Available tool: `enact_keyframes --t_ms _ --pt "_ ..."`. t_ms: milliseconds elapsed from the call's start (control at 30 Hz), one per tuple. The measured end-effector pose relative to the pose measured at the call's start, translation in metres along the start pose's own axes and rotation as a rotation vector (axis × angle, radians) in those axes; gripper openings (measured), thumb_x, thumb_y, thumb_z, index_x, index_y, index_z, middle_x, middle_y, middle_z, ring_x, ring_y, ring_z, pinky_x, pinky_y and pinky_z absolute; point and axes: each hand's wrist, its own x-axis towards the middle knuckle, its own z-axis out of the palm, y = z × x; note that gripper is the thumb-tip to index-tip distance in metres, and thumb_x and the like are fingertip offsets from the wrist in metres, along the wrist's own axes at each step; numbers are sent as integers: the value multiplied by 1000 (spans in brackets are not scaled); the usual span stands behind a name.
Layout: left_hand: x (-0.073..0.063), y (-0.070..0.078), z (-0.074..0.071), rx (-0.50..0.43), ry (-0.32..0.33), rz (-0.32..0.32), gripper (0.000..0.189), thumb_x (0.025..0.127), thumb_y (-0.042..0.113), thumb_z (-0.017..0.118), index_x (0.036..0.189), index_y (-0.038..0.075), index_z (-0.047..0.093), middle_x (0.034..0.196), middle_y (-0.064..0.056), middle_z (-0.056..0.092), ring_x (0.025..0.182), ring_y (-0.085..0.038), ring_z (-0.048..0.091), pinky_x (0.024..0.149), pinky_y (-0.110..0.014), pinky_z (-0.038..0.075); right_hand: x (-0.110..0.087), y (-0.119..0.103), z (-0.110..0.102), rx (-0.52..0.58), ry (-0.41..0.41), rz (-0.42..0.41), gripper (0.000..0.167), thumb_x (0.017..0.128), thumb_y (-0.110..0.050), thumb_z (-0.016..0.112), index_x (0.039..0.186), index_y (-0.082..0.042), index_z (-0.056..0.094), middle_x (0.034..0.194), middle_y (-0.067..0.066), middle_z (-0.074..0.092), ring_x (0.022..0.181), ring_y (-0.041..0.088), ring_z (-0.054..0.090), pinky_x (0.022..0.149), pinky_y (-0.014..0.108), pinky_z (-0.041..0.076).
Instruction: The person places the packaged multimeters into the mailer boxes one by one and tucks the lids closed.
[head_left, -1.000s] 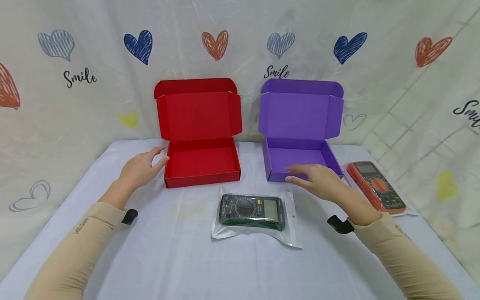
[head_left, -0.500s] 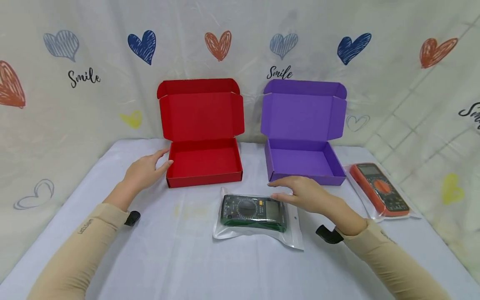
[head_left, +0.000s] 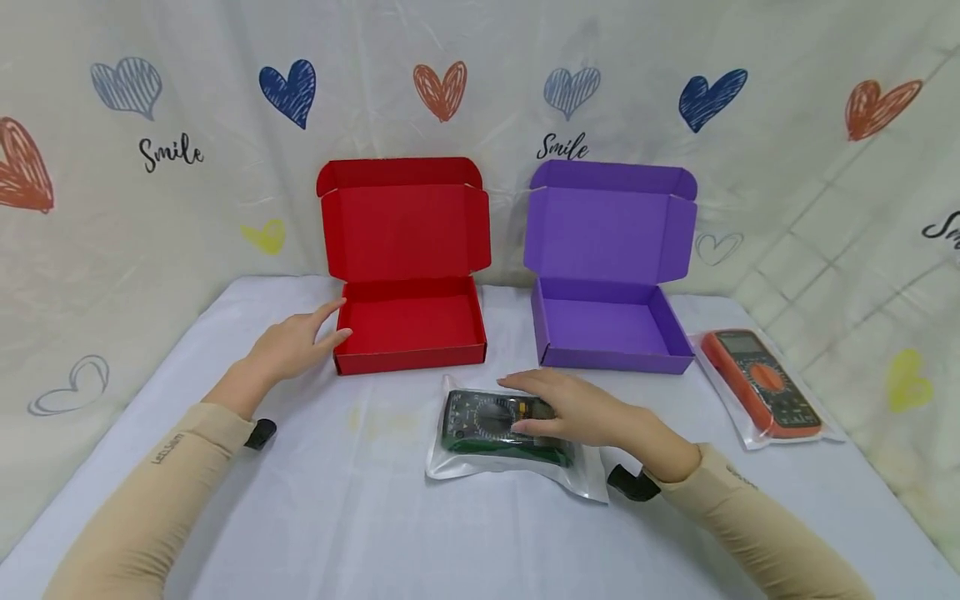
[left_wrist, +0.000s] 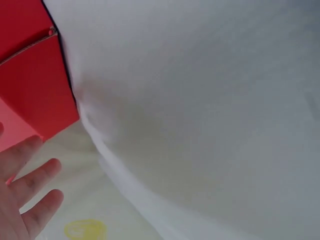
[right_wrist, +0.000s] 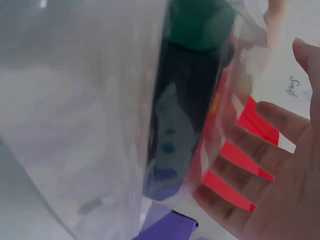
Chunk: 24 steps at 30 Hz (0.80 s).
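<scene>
At the left side of the open red box [head_left: 408,321] is my left hand [head_left: 288,346], its thumb and index finger by the side wall. Whether they touch it I cannot tell. The left wrist view shows that hand's fingers [left_wrist: 37,182] spread and fairly straight. My right hand [head_left: 573,408] is over the right half of a black-and-green multimeter [head_left: 480,417] in a clear plastic bag [head_left: 588,479], covering most of its display. In the right wrist view, extended fingers [right_wrist: 250,172] lie alongside the bagged meter; contact is unclear.
An open purple box [head_left: 615,325] stands right of the red one, lid raised against the printed backdrop [head_left: 502,75]. A bagged orange-red multimeter [head_left: 765,383] lies at the right on the white tablecloth [head_left: 360,517].
My right hand has moved left and toward me, from the purple box's front to above the green multimeter. My left hand has shifted only slightly beside the red box.
</scene>
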Motion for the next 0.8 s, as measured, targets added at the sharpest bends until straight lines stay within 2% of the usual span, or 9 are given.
enact_keyframes --t_ms 133,300,500,667,800 --pt "2 -2 1 -15 -51 0 76 105 51 49 165 14 19 151 -31 44 132 -52 46 101 -69 41 2 -1 8 6 -67 -38 72 99 -52 64 157 -16 43 158 10 43 143 34 42 112 58 37" --pt "6 -6 1 -45 -120 0 83 104 55 48 166 14 11 159 -28 35 139 -51 40 106 -71 35 6 -3 16 -25 -105 -76 75 99 -53 64 160 -18 38 161 14 37 145 37 39 109 63 37" --pt "8 -14 4 -158 -188 -22 93 102 58 51 166 19 -4 163 -28 27 144 -51 31 111 -72 27 8 -6 22 -55 -155 -51 85 95 -56 67 163 -23 30 166 13 26 148 36 32 112 63 32" --pt "9 -22 6 -248 -237 -15 96 101 58 53 165 19 -6 163 -28 25 145 -53 29 113 -71 24 9 -7 23 -70 -158 -62 85 95 -55 68 163 -25 29 167 13 24 146 36 34 111 63 32" --pt "9 -23 6 -285 -264 -18 100 99 61 56 165 20 -6 164 -27 23 146 -53 26 113 -72 22 10 -7 23 -88 -152 -78 80 96 -51 68 163 -28 31 166 14 25 142 36 37 110 63 33"
